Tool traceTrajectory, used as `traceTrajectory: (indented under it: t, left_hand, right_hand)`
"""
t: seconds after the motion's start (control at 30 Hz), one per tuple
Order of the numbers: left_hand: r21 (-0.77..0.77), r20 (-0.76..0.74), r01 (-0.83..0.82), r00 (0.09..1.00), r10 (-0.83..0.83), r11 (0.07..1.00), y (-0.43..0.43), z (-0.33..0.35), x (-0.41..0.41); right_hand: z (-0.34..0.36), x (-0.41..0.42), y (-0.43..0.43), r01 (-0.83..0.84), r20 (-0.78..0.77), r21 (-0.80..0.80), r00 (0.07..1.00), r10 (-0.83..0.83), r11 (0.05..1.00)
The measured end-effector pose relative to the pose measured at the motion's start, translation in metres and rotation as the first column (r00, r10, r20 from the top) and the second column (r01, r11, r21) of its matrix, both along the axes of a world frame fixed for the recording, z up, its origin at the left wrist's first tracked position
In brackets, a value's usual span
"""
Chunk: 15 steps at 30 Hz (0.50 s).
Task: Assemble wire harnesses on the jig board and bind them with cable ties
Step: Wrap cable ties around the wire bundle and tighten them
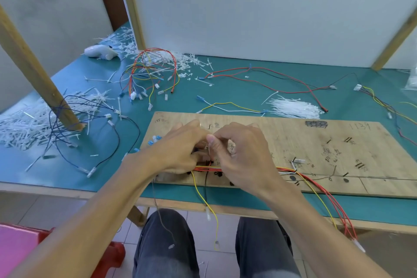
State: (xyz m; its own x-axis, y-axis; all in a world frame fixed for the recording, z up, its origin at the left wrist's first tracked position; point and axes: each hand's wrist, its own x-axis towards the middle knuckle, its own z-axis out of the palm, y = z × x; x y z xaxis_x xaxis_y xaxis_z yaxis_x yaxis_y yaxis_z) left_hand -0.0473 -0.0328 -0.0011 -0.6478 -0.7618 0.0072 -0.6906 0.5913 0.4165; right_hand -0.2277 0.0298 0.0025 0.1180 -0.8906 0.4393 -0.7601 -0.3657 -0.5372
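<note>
A plywood jig board (316,142) lies on the green table. A bundle of red, yellow and white wires (291,170) runs along its front edge and hangs off toward my lap. My left hand (180,149) and my right hand (239,153) meet over the board's left part, just above the bundle. My right thumb and forefinger pinch a thin white cable tie (209,150). My left fingers curl around the same spot; what they hold is hidden. Small blue connectors (155,139) lie beside my left hand.
A pile of unused white cable ties (293,107) lies behind the board. Finished harnesses (151,74) and cut tie scraps (29,122) cover the left of the table. Loose red and black wires (270,83) lie at the back. A wooden post (38,79) stands left.
</note>
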Motion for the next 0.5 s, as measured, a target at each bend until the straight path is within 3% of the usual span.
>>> traceTrajectory:
  t: [0.2,0.5]
  left_hand:
    - [0.034,-0.070,-0.006,0.997,0.009,0.999,0.003,0.001,0.002]
    - [0.016,-0.012,-0.028,1.000,0.028,0.999,0.006,0.003,-0.004]
  right_hand:
    - [-0.006,-0.004,0.001,-0.004,0.202,0.048,0.979,-0.006,0.999]
    - [-0.013,0.008,0.008,0.022,0.213,-0.065,0.977,-0.008,0.998]
